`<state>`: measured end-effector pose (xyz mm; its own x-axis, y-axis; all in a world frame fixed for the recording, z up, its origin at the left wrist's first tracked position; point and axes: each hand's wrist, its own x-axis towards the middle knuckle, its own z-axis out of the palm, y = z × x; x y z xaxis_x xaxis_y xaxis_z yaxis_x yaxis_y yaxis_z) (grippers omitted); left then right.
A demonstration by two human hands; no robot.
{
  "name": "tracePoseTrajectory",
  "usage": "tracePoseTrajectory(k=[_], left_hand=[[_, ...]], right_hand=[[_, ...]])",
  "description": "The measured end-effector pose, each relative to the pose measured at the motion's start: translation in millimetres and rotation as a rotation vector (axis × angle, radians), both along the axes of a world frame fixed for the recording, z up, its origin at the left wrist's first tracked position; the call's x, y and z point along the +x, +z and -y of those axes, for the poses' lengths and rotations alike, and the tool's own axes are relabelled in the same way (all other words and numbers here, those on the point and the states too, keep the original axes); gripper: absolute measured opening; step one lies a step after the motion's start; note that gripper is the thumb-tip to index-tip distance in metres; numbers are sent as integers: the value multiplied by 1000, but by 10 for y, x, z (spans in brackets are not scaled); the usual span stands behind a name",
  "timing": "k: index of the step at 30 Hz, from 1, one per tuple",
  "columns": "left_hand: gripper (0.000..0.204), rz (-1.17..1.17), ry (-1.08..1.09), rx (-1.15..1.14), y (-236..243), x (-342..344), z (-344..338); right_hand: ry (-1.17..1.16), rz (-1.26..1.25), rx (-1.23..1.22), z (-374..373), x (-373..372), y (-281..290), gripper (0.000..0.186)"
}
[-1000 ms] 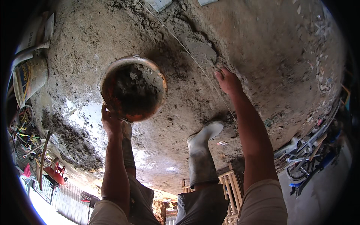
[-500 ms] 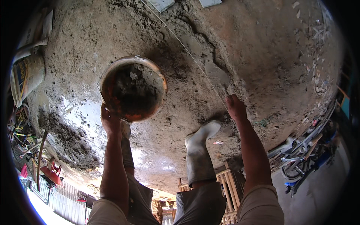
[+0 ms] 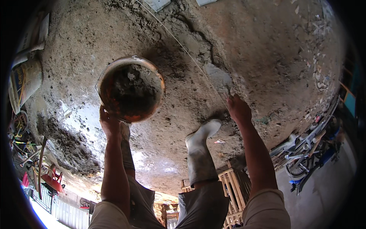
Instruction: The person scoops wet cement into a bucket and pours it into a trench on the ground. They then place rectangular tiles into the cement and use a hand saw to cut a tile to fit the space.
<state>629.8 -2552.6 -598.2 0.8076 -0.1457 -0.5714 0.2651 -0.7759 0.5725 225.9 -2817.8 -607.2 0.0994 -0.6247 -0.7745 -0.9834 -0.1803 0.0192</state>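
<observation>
Bucket [image 3: 108,87] rust-orange inside; mortar [image 3: 131,75] grey; boot [image 3: 199,150] off-white.

The bare right hand [image 3: 239,109] and its flat, grey-bladed trowel [image 3: 218,77] have shifted toward the body, nearer the tall off-white boot [image 3: 202,152]. The hand now covers the thin pale string's [image 3: 183,47] near end, previously visible.

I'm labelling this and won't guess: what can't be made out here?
All in the head view:
Handle of the trowel: mostly hidden by the right hand.
Fingers of the left hand: partly hidden by the bucket.
Bucket floor: covered by dark mix and shadow.
Toe of the left boot: behind the bucket.
Pale block: cut off by the top edge.
</observation>
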Motion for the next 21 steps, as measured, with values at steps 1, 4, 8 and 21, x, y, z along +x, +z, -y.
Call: tracePoseTrajectory(k=[1,4,8,21], left_hand=[[39,-18,29,-9,13,-6,20],[40,-18,-21,-3,-70,50,-120],[40,300,-520,16,-323,166,-457],[39,92,-146,37,-110,11,-151]], right_hand=[[-5,-1,10,-19,-41,10,35],[-11,18,-4,13,67,65,35],[-7,56,37,80,179,-28,34],[-227,150,72,185,198,146,42]])
